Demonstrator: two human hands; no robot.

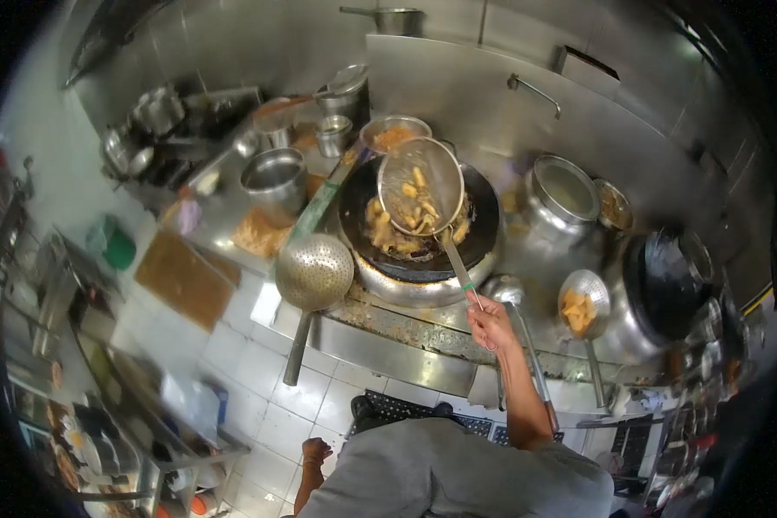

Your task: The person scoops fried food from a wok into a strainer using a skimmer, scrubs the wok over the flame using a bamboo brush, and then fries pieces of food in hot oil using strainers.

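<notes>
My right hand (490, 324) is closed round the handle of a round mesh strainer (397, 177), just in front of the stove. The strainer is tilted over a black wok (483, 203), with several yellowish fried pieces (419, 194) in its mesh. More browned food (387, 235) lies in the wok below, partly hidden by the strainer. My left hand (317, 449) hangs low beside my body, its fingers curled; whether it holds anything is too small to tell.
A perforated ladle (314, 272) rests at the counter's front edge, left of the wok. Further left stands a steel pot (274, 177). To the right are a lidded pot (566, 190), a skimmer with orange pieces (584, 298) and another black wok (665, 285).
</notes>
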